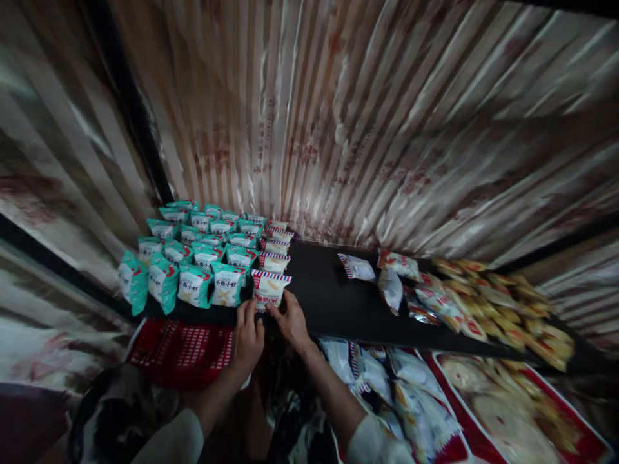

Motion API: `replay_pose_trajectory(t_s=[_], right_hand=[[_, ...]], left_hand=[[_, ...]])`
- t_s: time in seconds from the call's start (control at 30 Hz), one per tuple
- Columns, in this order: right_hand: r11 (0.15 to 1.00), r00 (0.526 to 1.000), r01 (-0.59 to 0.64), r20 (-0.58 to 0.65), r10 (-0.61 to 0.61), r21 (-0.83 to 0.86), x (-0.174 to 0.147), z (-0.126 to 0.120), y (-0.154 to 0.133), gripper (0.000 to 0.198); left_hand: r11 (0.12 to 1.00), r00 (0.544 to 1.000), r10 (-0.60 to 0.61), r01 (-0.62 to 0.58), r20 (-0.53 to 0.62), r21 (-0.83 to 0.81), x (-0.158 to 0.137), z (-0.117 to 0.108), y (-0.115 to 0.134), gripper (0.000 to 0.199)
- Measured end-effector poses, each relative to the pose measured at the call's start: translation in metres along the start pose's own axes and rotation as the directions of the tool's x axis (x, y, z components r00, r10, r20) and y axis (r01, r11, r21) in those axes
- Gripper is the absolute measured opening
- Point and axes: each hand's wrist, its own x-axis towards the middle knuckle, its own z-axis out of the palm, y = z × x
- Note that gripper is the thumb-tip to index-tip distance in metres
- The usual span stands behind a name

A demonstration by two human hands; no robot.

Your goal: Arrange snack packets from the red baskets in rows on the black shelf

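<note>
Dark shelf (333,303), snack packets in rows.
Both hands pinch one striped white packet (269,289) standing upright at the front edge (left hand (247,336) nearer, right hand (291,319) beside).

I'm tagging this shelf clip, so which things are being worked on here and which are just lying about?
In hand:
- left hand and right hand, both at the front white packet
- the row of white packets behind it
- black shelf

Lying about:
- teal packets
- loose white packets
- yellow packets
- red basket
- bags below the shelf
</note>
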Motion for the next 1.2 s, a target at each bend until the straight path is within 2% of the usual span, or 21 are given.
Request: replay_pose_trajectory(t_s=[0.23,0.47,0.73,1.0,1.2], right_hand=[[0.999,0.996,-0.035,-0.077,0.038,0.030,-0.001,0.007,0.001,0.046],[1.000,0.997,0.018,-0.080,-0.020,-0.022,-0.003,0.018,0.000,0.047],[0.998,0.991,0.046,-0.120,-0.051,-0.040,-0.006,0.023,-0.005,0.045],[0.998,0.996,0.057,-0.073,-0.060,-0.041,-0.009,0.025,-0.002,0.043],[0.998,0.992,0.063,-0.108,-0.062,0.007,-0.012,0.023,-0.001,0.047]], left_hand=[[1.000,0.999,-0.027,0.027,0.027,-0.014,-0.002,0.000,0.001,0.051],[0.997,0.996,-0.082,0.082,0.033,0.002,-0.011,-0.004,-0.006,0.052],[0.999,0.997,-0.016,0.013,0.075,0.035,-0.014,-0.006,-0.009,0.051],[0.998,0.997,-0.010,0.005,0.078,0.060,-0.014,-0.004,-0.011,0.055],[0.996,0.996,0.057,-0.062,0.068,0.068,-0.014,-0.007,-0.007,0.052]])
